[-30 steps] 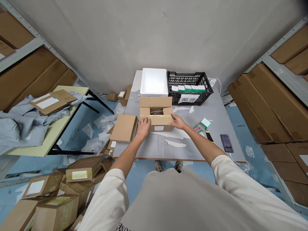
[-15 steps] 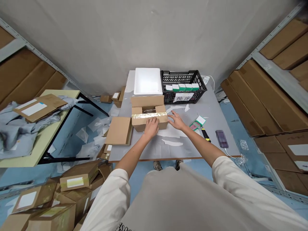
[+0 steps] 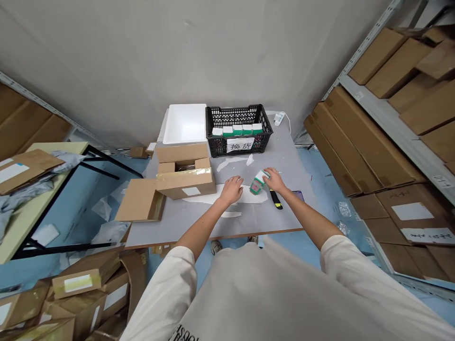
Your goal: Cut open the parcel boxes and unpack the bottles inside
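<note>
On my head-camera feed, both forearms reach out of white sleeves toward the near half of the grey worktop (image 3: 284, 163), elbows wide and wrists low. The right hand (image 3: 274, 181) is half closed, its fingers (image 3: 267, 173) curled over a small green-and-white packet (image 3: 258, 184), which sits tilted on the worktop. I read that as a light grip, placed to turn or lift it. The left hand (image 3: 231, 190) lies open and slightly arched on a white paper scrap (image 3: 209, 200), holding nothing; it looks set there to steady the lean.

A yellow-and-black utility knife (image 3: 276, 199) lies just below the right hand, within easy reach, and a phone (image 3: 297, 195) shows partly behind that forearm. Left of the hands, a taped cardboard carton (image 3: 185, 183) stands with its rear flap up, a flat cardboard sheet (image 3: 141, 200) against its left end; its contents are too dim to tell. Along the far edge, a white foam box (image 3: 185, 124) and a black plastic crate (image 3: 238, 116) holding a row of green-and-white boxes (image 3: 236, 130) sit against the wall, probably kept back from the hands' way.
</note>
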The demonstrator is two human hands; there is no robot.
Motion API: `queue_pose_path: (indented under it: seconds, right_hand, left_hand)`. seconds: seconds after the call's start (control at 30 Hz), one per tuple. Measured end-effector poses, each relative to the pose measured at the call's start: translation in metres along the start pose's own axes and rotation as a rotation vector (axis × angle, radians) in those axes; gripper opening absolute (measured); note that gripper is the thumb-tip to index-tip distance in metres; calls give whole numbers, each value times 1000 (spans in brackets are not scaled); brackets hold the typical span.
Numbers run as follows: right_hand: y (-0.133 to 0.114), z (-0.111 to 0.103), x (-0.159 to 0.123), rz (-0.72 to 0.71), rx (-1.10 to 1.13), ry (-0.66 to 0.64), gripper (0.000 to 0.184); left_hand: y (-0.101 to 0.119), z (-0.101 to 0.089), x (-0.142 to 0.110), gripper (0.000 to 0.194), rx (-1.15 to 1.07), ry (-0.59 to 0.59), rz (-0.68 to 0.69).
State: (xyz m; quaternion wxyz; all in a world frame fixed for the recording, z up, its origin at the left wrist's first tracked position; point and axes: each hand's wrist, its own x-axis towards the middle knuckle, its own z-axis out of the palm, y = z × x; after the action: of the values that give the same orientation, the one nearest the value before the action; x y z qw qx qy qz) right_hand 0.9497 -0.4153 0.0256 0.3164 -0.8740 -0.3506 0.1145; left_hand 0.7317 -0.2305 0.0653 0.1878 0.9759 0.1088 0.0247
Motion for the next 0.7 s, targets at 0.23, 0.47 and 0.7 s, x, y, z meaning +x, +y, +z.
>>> queue_pose_path:
  seconds: [0.23, 0.47, 0.7]
  right_hand:
    - [39, -3, -8, 63, 240, -174, 40]
    - [24, 17, -40, 334, 649, -490, 34]
    - [9, 57, -58, 627, 835, -462, 21]
  left_hand:
    - [59, 46, 46, 50, -245, 5, -153]
    - [57, 53, 31, 71, -307, -131, -548]
    - [32, 91, 2, 53, -425, -323, -710]
